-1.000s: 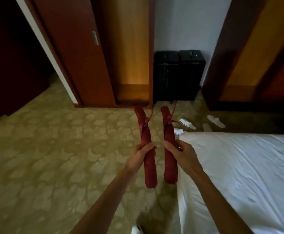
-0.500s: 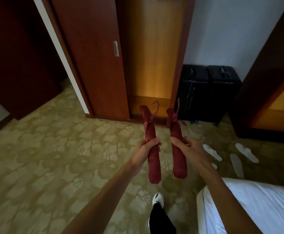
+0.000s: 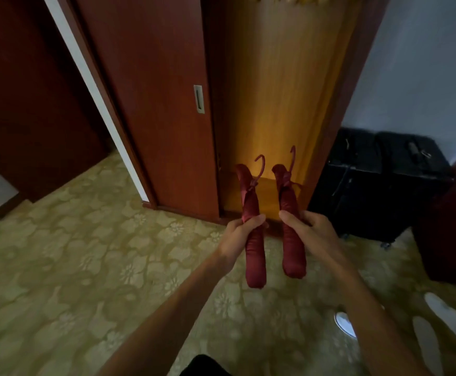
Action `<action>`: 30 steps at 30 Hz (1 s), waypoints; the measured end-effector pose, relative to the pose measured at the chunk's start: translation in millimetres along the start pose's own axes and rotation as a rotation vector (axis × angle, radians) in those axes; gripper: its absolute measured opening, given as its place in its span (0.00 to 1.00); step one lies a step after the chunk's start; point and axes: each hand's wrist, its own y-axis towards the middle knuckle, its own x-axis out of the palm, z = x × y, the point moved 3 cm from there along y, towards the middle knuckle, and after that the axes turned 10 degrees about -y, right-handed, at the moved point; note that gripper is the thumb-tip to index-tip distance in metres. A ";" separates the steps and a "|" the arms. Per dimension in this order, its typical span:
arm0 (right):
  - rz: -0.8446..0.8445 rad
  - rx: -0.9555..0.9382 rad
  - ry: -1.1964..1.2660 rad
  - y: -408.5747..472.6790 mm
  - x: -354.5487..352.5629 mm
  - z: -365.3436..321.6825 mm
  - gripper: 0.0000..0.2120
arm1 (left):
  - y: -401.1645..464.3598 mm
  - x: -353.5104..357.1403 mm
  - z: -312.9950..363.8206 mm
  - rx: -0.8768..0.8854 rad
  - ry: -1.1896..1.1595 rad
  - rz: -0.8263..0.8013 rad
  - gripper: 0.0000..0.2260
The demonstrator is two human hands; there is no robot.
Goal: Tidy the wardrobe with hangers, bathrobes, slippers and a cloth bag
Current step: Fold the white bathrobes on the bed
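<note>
While each hand [image 3: 239,234] [image 3: 309,232] grips one padded hanger [image 3: 252,226] [image 3: 292,226], the hooks [image 3: 260,164] could snag the wardrobe [image 3: 275,104] frame.

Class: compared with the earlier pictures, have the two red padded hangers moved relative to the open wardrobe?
Yes. The hangers have come closer to the wardrobe opening, now directly before it.

I have both bare forearms stretched forward, rising toward 12 o'clock. My left hand [image 3: 239,234] has its fingers [image 3: 254,220] curled round a padded hanger [image 3: 252,240], thumb on top. My right hand [image 3: 312,230], at its 3 o'clock, grips a second padded hanger [image 3: 292,245] alike, thumb across.
</note>
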 end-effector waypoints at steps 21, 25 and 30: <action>0.098 -0.071 -0.022 455.2 73.8 -199.8 0.19 | 444.2 -123.7 262.6 0.106 0.004 -0.138 0.22; 0.120 -0.121 -0.022 517.9 64.3 -250.3 0.18 | 504.1 -125.0 326.0 0.182 -0.025 -0.162 0.29; 0.136 -0.211 -0.004 583.6 45.2 -319.9 0.19 | 551.3 -114.5 413.9 0.271 -0.063 -0.224 0.24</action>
